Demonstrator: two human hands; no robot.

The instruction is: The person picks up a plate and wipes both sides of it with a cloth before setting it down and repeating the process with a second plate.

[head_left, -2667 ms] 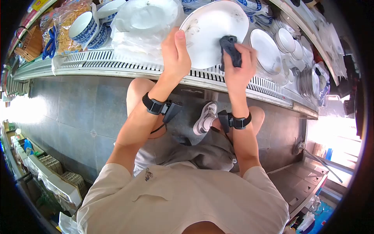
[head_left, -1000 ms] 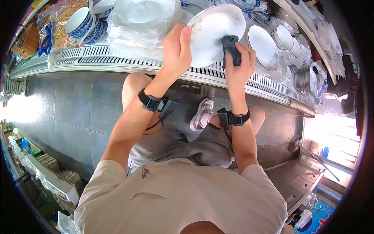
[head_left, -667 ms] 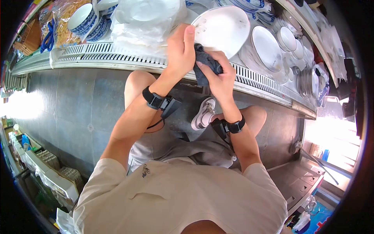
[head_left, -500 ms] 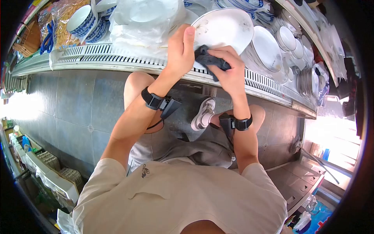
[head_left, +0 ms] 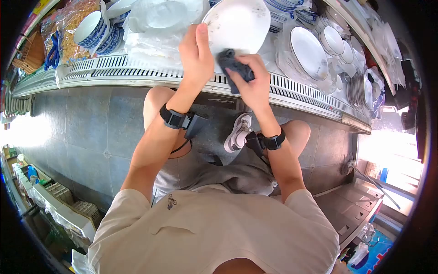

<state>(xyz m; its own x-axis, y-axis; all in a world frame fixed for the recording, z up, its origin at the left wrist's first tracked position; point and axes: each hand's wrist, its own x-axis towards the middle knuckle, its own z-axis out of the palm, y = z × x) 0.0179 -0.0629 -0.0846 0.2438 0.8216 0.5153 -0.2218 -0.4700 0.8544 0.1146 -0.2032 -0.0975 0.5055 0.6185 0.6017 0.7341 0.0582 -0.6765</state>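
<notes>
White plate (head_left: 237, 20) is held up tilted, its face turned toward the person, gripped at its rim by the left hand (head_left: 196, 52), whose thumb lies up along the front of the plate while the fingers go behind it out of sight. Faint grey marks show on the plate's face just beyond the thumb tip. The right hand (head_left: 253, 84) is bunched tight around a dark grey cloth (head_left: 232, 64), and the cloth presses against the plate's lower edge, right beside the left hand's thumb base, so the two hands almost meet. Each wrist carries a black strap with a small dark unit: the left wrist band (head_left: 174, 118) has a thin cable hanging from it, and the right wrist band (head_left: 273, 141) sits on the forearm below the cloth hand. Under both hands runs the slotted metal ledge (head_left: 114, 68) of a shelf stocked with crockery. Beyond the left hand, to its outer side, lie plastic-wrapped dishes (head_left: 159, 20) and, further out, a stack of blue-and-white bowls (head_left: 93, 29). Out past the right hand stand more white plates (head_left: 310, 45) leaning on edge, with smaller bowls behind them. Below the hands the person's bare knees, a pale sneaker (head_left: 238, 132) and the grey tiled floor (head_left: 82, 128) are in view.
</notes>
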